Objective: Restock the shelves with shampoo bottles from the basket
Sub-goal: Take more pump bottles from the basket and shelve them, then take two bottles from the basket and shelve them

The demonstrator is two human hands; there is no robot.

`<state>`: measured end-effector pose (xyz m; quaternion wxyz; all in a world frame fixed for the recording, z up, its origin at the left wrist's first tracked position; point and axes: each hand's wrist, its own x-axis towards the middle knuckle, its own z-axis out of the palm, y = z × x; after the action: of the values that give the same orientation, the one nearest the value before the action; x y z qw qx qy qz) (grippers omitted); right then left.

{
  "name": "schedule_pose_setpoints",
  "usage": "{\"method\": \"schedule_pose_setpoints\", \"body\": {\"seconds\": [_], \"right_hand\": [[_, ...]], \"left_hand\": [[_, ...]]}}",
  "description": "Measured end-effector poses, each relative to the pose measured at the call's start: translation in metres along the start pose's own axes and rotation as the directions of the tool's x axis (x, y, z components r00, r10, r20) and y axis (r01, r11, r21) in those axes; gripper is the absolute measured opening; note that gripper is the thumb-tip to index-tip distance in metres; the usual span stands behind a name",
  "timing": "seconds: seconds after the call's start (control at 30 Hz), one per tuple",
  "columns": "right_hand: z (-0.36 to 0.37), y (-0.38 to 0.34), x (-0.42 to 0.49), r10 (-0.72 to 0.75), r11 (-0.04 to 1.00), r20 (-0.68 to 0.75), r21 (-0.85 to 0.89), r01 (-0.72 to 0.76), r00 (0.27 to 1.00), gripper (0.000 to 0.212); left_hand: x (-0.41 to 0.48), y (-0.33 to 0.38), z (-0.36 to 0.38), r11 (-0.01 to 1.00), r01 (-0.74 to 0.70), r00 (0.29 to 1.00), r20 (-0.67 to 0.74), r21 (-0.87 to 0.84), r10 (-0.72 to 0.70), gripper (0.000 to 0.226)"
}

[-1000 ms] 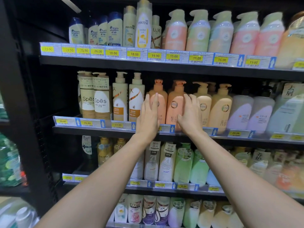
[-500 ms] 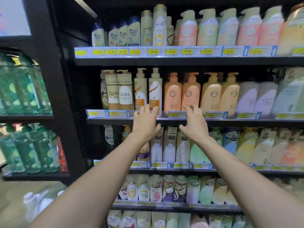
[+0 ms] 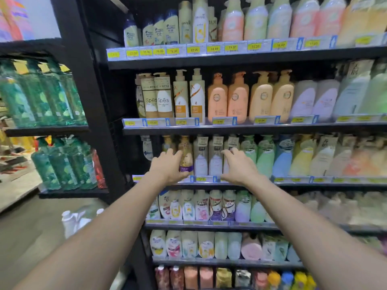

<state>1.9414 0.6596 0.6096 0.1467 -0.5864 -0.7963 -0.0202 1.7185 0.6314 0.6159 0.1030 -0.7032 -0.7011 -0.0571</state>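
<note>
Currently both empty: left hand [image 3: 167, 167] and right hand [image 3: 238, 167], fingers loosely spread, hover at shelf edge [image 3: 293, 183]; dark gap [image 3: 156, 147] left of gold bottle [image 3: 186, 155].

Brightness: bright, even store light on the fronts of the shampoo bottles [image 3: 217, 99]; dark recesses behind them.
Source: overhead and frontal; lamps not seen.
Shadows: a black band under each of the shelves [image 3: 230, 130].
Glare: soft sheen on the green bottles [image 3: 48, 101] at left.
Blur: motion smear everywhere; price tags [image 3: 193, 50] barely legible, right side and lower rows softest.
Distortion: wide-angle bend; shelves slant, the black post [image 3: 83, 80] leans.
</note>
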Motion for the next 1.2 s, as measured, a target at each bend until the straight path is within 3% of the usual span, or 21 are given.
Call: {"method": "schedule_pose_setpoints", "body": {"seconds": [0.13,0.37,0.57,0.83,1.03,1.13,1.2], "right_hand": [[0.045,0.015,-0.047,0.047,0.999,0.157,0.0,-0.048,0.986,0.08],[0.118,0.019,-0.092,0.089,0.993,0.312,0.041,-0.107,0.946,0.08],[0.18,0.041,-0.122,0.205,0.972,0.441,0.011,-0.234,0.874,0.076],[0.307,0.054,-0.189,0.357,0.884,0.627,0.012,-0.467,0.692,0.071],[0.425,0.064,-0.259,0.411,0.752,0.736,0.061,-0.657,0.538,0.077],[0.488,0.072,-0.292,0.412,0.659,0.795,0.076,-0.748,0.445,0.058],[0.522,0.078,-0.307,0.412,0.651,0.81,0.059,-0.757,0.417,0.043]], "left_hand": [[-0.041,0.02,0.047,0.999,-0.026,0.991,0.128,-0.042,0.031,0.069],[-0.065,0.043,0.111,0.992,-0.1,0.959,0.26,-0.074,0.116,0.073],[-0.073,0.048,0.186,0.982,-0.153,0.886,0.425,-0.115,0.188,0.072],[-0.105,0.038,0.324,0.959,-0.248,0.723,0.631,-0.141,0.28,0.071],[-0.163,0.042,0.444,0.935,-0.268,0.577,0.738,-0.233,0.349,0.074],[-0.191,0.039,0.505,0.947,-0.225,0.552,0.772,-0.227,0.316,0.074],[-0.207,0.037,0.539,0.951,-0.216,0.531,0.79,-0.222,0.306,0.066]]}}
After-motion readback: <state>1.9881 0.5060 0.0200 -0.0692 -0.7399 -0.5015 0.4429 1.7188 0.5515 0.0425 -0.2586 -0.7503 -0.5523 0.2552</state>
